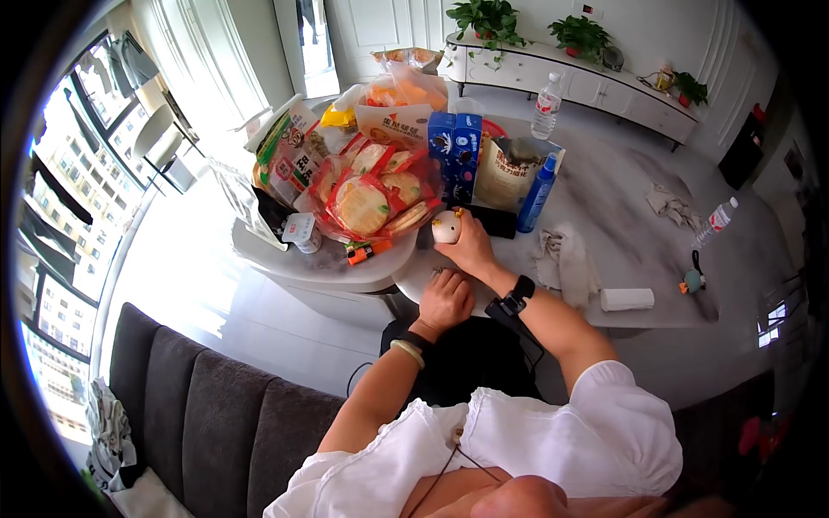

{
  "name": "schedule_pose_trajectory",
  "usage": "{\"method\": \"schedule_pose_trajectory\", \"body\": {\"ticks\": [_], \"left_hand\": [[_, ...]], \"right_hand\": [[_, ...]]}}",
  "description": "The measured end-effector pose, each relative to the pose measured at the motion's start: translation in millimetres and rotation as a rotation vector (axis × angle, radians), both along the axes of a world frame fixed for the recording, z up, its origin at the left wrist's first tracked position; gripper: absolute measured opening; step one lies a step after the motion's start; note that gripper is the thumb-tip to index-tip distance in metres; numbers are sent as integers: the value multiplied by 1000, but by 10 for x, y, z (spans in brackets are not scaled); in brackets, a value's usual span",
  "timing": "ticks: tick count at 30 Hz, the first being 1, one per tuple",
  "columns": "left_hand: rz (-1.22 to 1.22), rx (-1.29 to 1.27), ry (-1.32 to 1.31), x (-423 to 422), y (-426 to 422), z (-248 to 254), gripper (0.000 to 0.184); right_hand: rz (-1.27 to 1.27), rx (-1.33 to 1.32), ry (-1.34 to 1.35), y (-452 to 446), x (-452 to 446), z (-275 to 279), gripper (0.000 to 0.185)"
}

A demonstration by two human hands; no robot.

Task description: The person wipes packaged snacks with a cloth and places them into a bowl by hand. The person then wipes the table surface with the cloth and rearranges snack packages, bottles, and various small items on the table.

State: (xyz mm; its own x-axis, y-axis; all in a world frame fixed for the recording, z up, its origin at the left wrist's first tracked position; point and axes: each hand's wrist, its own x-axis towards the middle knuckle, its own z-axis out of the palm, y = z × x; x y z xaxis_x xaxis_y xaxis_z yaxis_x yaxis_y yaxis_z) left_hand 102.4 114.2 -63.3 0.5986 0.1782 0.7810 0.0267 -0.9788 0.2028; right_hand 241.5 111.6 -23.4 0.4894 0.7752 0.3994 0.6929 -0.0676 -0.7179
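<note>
My right hand (471, 248) is closed round a small white round figure (446, 226) with a yellow top, at the table's near side. Just below and left of it, my left hand (446, 298) rests at the edge of the marbled table (604, 207), its fingers curled; whatever they hold, if anything, is too small to name. Left of the figure lies a clear and red bag of round crackers (363, 205). Behind the right hand are a black flat case (490, 221), a blue spray bottle (537, 193) and a blue box (455, 155).
Snack bags (289, 151) crowd the table's left part, with a white cup (301, 232) and an orange item (369, 251) near the edge. To the right are a grey cloth (566, 263), a white roll (627, 300), and two water bottles (547, 107). A dark sofa (216, 406) stands lower left.
</note>
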Motion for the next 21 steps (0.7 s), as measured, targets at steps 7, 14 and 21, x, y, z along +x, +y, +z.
{"method": "schedule_pose_trajectory", "body": {"ticks": [7,14,21], "left_hand": [[-6,-8,22,-15,8,-20,14],[-11,-15,-13,-14,-17,46,14],[-6,-27,-19,-11,-17,45,15]], "right_hand": [[9,2,-42,-72,-68,28,88],[-115,-93,-542,-310,448,-27,61],[-159,-400,-629,-156,630,-42,51]]}}
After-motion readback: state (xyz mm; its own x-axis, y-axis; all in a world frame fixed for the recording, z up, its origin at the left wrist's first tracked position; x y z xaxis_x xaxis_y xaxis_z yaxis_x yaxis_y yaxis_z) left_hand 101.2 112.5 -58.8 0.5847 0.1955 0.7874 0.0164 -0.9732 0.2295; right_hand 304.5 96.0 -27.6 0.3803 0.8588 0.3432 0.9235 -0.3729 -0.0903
